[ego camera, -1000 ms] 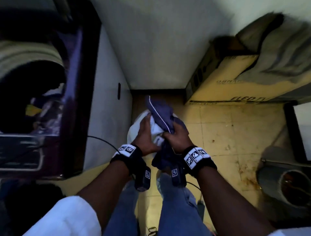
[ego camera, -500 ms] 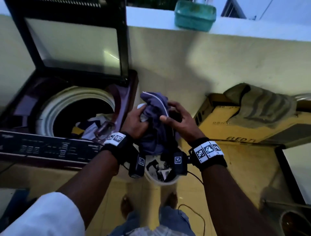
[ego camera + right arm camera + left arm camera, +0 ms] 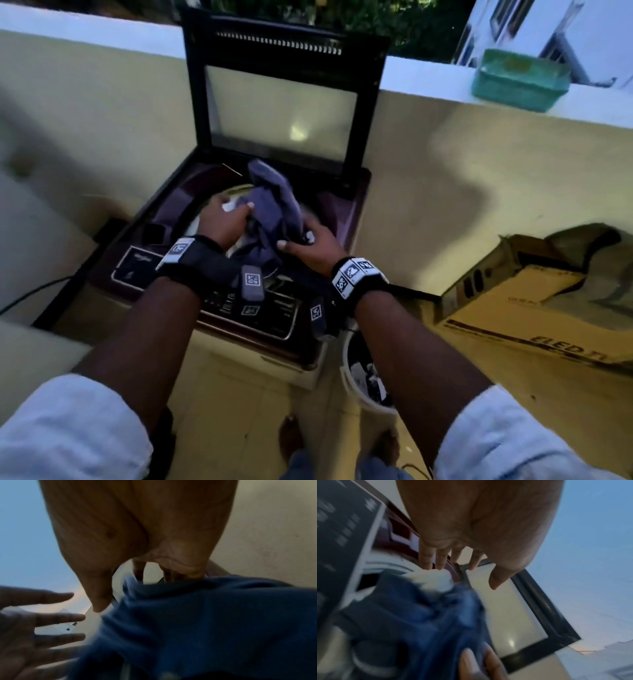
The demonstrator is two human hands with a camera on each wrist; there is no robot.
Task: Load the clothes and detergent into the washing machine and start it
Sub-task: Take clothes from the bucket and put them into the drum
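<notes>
A bundle of dark blue clothes (image 3: 274, 212) with a bit of white cloth in it hangs over the open drum of the top-loading washing machine (image 3: 171, 205). My left hand (image 3: 222, 219) is on the bundle's left side with straight, spread fingers; its fingertips (image 3: 436, 563) touch the white cloth. My right hand (image 3: 305, 245) is at the bundle's right side. Its thumb is stretched out beside the cloth (image 3: 205, 622), and its fingers run straight behind the cloth's edge. The drum's inside is mostly hidden by the bundle. I see no detergent.
The glass lid (image 3: 281, 113) stands upright behind the drum. The control panel (image 3: 260, 308) lies under my wrists. A white bucket (image 3: 346, 373) holding clothes stands on the floor at the machine's right. A cardboard box (image 3: 513, 301) lies further right, and a green basin (image 3: 517, 78) sits on the wall ledge.
Both hands lifted the blue bundle out of the bucket and carried it left over the drum. The fingers that gripped it have now straightened.
</notes>
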